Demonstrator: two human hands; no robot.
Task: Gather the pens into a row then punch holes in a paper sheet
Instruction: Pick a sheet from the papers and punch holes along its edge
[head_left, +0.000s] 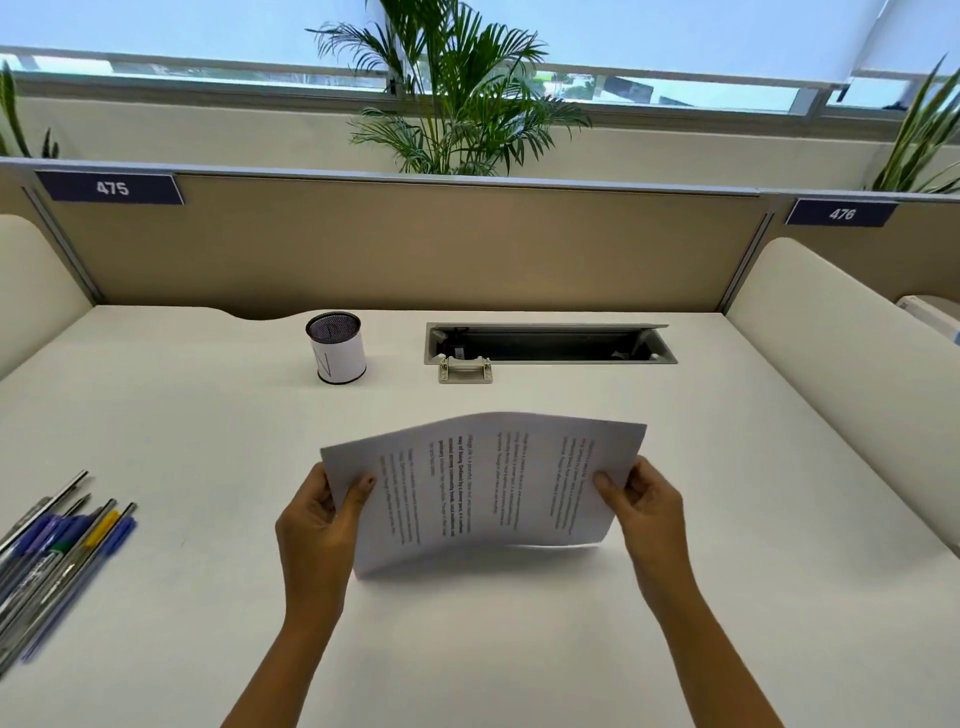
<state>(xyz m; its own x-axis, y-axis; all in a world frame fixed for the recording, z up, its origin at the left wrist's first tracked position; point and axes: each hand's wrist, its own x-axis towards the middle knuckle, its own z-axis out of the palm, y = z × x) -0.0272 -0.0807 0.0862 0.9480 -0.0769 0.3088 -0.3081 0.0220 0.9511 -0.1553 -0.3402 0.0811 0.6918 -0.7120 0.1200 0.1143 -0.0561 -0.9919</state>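
Gripping the bowed white printed paper sheet (483, 488) by both ends, left hand (317, 525) and right hand (641, 506) risked creasing it; misaligned holes likely.

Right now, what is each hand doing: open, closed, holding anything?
Left hand: closed on the left edge of the paper sheet.
Right hand: closed on the sheet's right edge.

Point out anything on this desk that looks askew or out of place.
Nothing serious. The printed sheet bows upward, held sideways between left hand and right hand. The pens lie side by side, tips uneven.
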